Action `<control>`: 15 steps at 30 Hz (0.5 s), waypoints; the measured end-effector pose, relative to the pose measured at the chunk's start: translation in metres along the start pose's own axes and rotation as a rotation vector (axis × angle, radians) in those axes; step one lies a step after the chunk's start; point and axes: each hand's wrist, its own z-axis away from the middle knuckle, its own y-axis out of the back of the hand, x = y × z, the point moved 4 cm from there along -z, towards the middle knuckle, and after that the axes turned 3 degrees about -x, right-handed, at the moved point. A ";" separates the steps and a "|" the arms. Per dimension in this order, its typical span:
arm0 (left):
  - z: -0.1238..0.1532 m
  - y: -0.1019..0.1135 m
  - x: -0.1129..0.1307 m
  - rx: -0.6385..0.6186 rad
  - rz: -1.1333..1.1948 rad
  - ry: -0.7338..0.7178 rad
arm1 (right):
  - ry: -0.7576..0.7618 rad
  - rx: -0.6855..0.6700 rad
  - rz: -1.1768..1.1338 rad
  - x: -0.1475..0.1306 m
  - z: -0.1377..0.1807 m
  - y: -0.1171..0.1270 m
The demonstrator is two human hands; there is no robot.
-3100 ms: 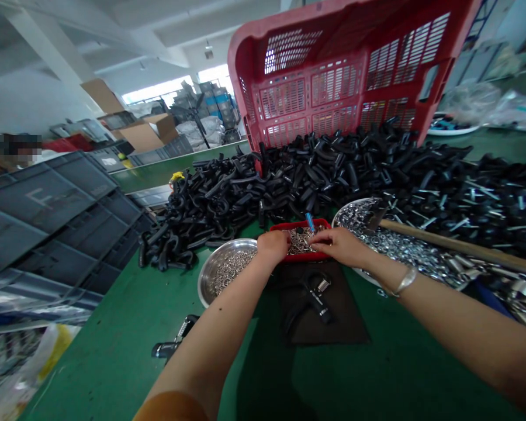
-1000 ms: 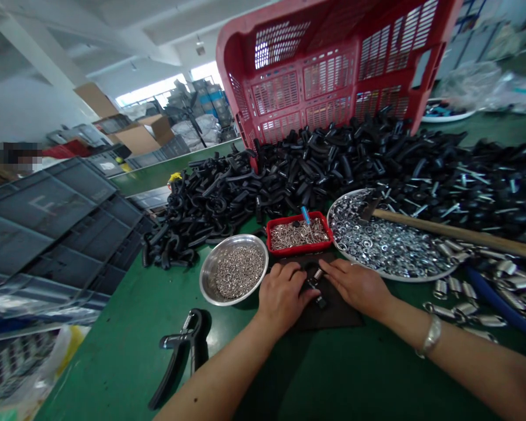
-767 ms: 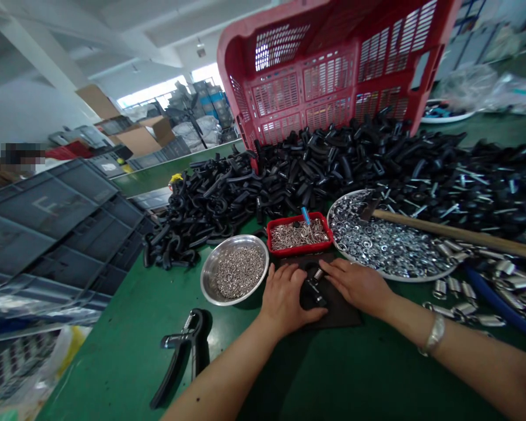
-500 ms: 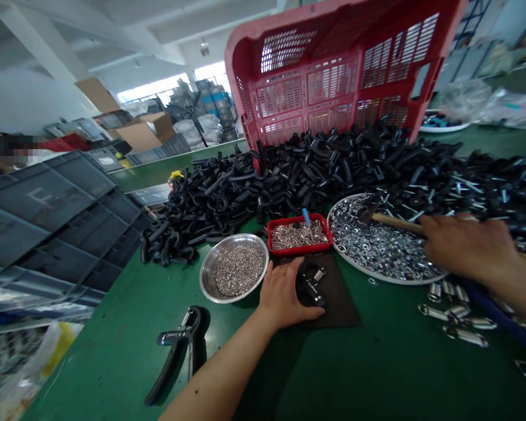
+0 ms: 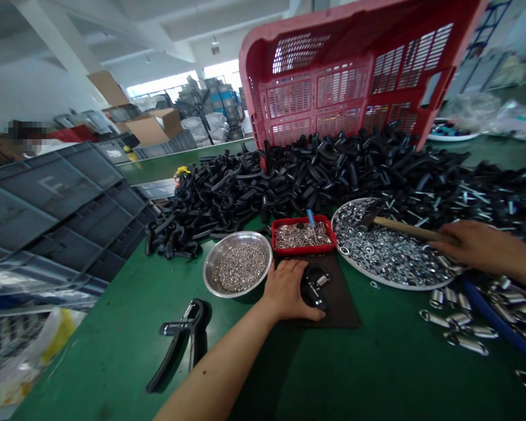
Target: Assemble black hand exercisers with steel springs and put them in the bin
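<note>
My left hand (image 5: 284, 292) is curved around the left side of a black spring hand grip (image 5: 314, 289) lying on a dark mat (image 5: 342, 304). Its thumb and fingers stay wide apart at the two ends of the grip, steadying it. A small coil spring shows on the grip. Farther right, my right hand (image 5: 482, 245) is closed on the wooden handle of a hammer (image 5: 403, 227), whose head rests on a white tray (image 5: 388, 283) of shiny metal rings. Another black hand grip (image 5: 195, 333) with a spring lies left of my left forearm.
A steel bowl (image 5: 208, 280) and a red tray (image 5: 304, 251) hold small metal parts. Behind them lies a heap of black handles (image 5: 298, 181) before a tipped red crate (image 5: 289, 99). Loose springs (image 5: 460, 321) lie at right; grey crates (image 5: 61, 193) stand at left.
My right hand has moved back toward the hammer's handle end, baring more of the handle. My left hand stays around the grip. The view has shifted slightly.
</note>
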 end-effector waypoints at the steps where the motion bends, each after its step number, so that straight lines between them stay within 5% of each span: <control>1: 0.000 0.000 0.000 -0.005 -0.001 0.013 | 0.000 -0.103 -0.029 -0.001 0.001 -0.002; 3: 0.000 0.000 0.000 -0.002 -0.004 0.021 | -0.065 -0.253 -0.057 -0.003 0.004 -0.002; 15: 0.020 -0.003 0.004 0.174 -0.030 0.003 | -0.224 -0.303 -0.110 -0.004 0.014 -0.007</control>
